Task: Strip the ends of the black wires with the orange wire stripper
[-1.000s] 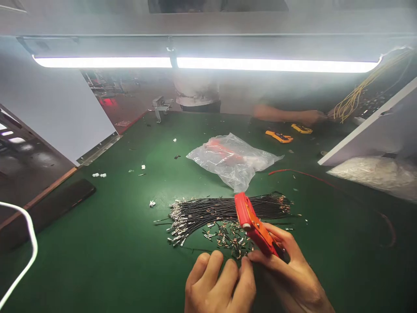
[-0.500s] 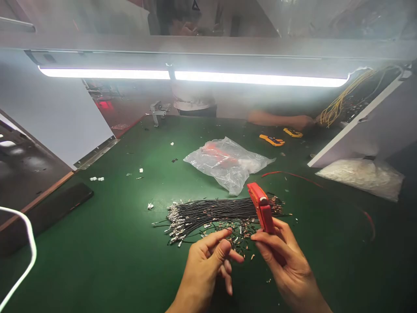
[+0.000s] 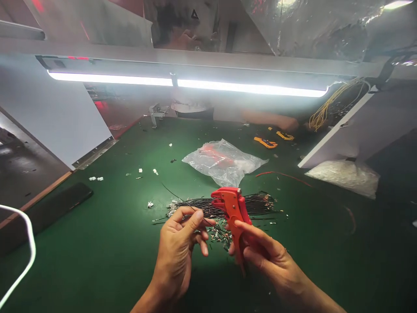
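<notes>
Between its thumb and fingers, my left hand [image 3: 180, 245] pinches a thin black wire [image 3: 175, 194], whose one end points up and to the left with a pale tip beyond it. My right hand [image 3: 269, 254] is wrapped round the handles of a red and orange wire stripper [image 3: 232, 208], jaws facing left toward the left hand. Behind both hands lies a bundle of black wires [image 3: 257, 204] with metal terminals at the left and bare copper at the right. Wire scraps [image 3: 220, 234] are scattered in front of the bundle, partly hidden by the hands.
A clear plastic bag [image 3: 224, 163] with something red in it lies behind the bundle. Two yellow tools [image 3: 265, 142] sit at the back right, near another person's blurred arm [image 3: 270, 118]. A filled bag [image 3: 345, 176] rests by the right panel. A dark bar [image 3: 58, 213] lies at left.
My right hand has turned the wire stripper so its jaws face left. My left hand has moved left, and a black wire now shows in its pinch. The view has shifted slightly.
</notes>
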Motion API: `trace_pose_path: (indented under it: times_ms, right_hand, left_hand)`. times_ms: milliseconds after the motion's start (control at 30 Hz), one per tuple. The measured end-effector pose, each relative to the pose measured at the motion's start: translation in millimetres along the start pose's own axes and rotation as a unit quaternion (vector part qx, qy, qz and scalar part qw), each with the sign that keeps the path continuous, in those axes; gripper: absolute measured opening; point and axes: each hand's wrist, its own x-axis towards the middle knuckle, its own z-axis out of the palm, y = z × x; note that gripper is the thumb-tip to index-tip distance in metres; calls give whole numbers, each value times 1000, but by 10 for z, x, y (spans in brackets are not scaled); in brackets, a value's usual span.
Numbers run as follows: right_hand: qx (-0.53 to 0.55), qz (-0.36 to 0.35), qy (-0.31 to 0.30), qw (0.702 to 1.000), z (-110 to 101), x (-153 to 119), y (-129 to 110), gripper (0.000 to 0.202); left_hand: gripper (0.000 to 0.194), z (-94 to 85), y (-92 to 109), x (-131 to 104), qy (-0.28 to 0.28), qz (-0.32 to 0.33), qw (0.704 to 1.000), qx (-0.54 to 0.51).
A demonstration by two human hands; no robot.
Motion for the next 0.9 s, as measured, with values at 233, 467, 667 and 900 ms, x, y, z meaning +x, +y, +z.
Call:
trace_pose_path:
  times_ms: [233,467,667,900]
  right_hand:
    - [255,16,20,967,120,-5,96,66]
    - [402,87,-28,911,239,-51,155,47]
    - [438,157,-7,885,344,-52,288,34]
    - [243,136,107,954,560,-108,360,57]
  left_hand:
    - [17,-49,-61,-138,76,203,970,114]
    - [23,-122,-240,-255,37,420,880,219]
    - [12,-4,-461,-289,129,463,845,233]
    - [13,28,-605,-276,124,560,711,406]
